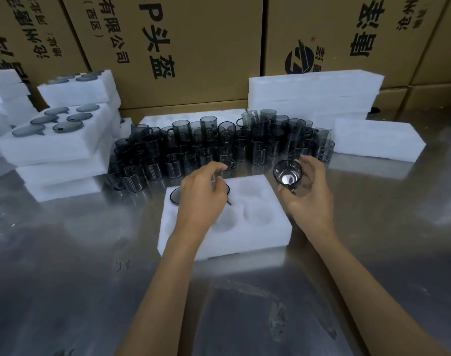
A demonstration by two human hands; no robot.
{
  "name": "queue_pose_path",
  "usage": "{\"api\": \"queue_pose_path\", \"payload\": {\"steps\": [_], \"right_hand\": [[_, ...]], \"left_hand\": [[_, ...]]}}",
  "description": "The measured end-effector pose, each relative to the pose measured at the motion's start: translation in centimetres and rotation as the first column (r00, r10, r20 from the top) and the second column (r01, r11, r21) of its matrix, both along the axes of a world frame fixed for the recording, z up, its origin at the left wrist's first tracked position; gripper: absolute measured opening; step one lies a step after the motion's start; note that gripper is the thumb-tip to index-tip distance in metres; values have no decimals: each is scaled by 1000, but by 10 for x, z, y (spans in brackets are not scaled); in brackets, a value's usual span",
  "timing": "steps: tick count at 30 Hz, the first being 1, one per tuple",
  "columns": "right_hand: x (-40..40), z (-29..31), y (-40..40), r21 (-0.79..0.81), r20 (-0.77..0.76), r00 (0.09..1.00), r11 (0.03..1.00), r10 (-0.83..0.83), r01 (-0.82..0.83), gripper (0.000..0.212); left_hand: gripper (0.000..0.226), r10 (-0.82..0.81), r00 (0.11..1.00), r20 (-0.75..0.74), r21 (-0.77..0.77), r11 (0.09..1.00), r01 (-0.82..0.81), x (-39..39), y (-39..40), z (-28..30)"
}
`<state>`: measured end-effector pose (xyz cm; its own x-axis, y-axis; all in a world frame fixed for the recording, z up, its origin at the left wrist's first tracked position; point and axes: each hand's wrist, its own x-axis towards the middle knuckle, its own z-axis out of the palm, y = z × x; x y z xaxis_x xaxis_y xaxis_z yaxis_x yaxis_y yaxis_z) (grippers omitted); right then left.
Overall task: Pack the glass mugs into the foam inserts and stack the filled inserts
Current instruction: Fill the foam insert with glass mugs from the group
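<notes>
At the bench's left edge we note a stack of filled inserts (52,140); the top ones show dark mug rims sunk flush in the foam, presumably so the next insert can sit flat on them. Behind it and along the back stand cartons (167,47).

Across the middle of the bench, toward the back, loose mugs (219,147) stand crowded together, within easy reach of either hand.

Near the front centre lies the working insert (227,222), long side facing us. One mug (176,196) already sits in its back-left pocket. Our left hand (202,195) hovers over the middle back pocket, fingers curled down, apparently seating a second mug whose rim (227,188) shows beside the knuckles; we cannot tell whether the fingers actually pinch it. The front pockets and the back-right pocket look empty.

Our right hand (309,191) holds a third mug (288,174) above the bench just off the insert's right back corner, fingers and thumb wrapped around the body, mouth tilted toward us. We judge it is staged for the back-right pocket.

At the right back, empty inserts (314,93) are piled, with one more (378,140) lying flat in front.
</notes>
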<state>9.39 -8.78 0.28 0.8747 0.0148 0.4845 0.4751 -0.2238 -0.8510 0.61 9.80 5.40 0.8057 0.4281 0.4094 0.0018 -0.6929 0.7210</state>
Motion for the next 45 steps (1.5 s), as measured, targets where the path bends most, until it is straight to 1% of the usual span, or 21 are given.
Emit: {"api": "queue_pose_path", "payload": {"steps": [2,5,8,11,13,15,16,19,22,24,26,28,31,33,35,36,40,43,45], "right_hand": [[-8,8,5,-30,124,992,1000,10,-6,71],[-19,19,11,-112,242,969,993,48,-21,75],[-28,25,16,-147,361,929,988,88,-37,74],[-32,30,19,-135,432,896,990,105,-51,73],[-33,32,18,-121,449,887,991,104,-55,70],[-33,33,17,-114,413,904,991,112,-70,68],[-32,33,16,-109,370,921,990,124,-90,67],[-26,29,16,-84,210,952,974,224,-211,62],[-19,20,17,-47,51,935,936,351,-348,63],[-16,16,18,36,-29,898,899,438,-437,61],[-13,14,19,127,-69,865,864,497,-487,56],[-14,14,20,174,-105,849,850,518,-497,56],[-15,14,21,187,-153,832,842,534,-506,61],[-14,14,20,156,-194,825,847,532,-509,66],[-13,14,17,115,-231,816,847,531,-519,66],[-12,13,17,117,-249,806,843,537,-526,65],[-17,13,19,213,-296,751,807,591,-551,57],[-21,13,19,222,-285,744,796,605,-563,49],[-22,13,19,236,-286,749,801,598,-550,48]], "left_hand": [[32,-68,996,59,-25,997,70,0,-6,2],[40,-178,981,80,20,984,177,-1,-16,3],[49,-263,957,124,47,965,259,-4,-26,7],[57,-292,943,159,31,956,290,-6,-31,10],[58,-301,931,205,27,953,302,-7,-31,11],[57,-303,925,230,10,951,309,-6,-30,10],[57,-299,927,224,-2,952,307,-5,-30,9],[52,-270,951,154,-43,959,279,-3,-27,4],[47,-231,971,63,-53,971,235,1,-23,-1],[44,-220,975,31,-12,975,220,1,-23,-3],[41,-222,975,4,-14,975,222,2,-25,-4],[36,-241,970,-19,-83,968,238,3,-26,-4],[33,-246,969,-34,-162,958,238,4,-24,-6],[34,-248,968,-28,-157,958,240,5,-23,-6],[33,-249,968,-25,-150,958,242,5,-22,-6],[31,-248,968,-27,-155,958,242,5,-22,-7],[25,-247,968,-35,-190,953,237,7,-20,-6],[32,-246,969,-36,-192,953,235,7,-20,-5],[30,-244,969,-35,-201,952,233,5,-20,-5]]}}
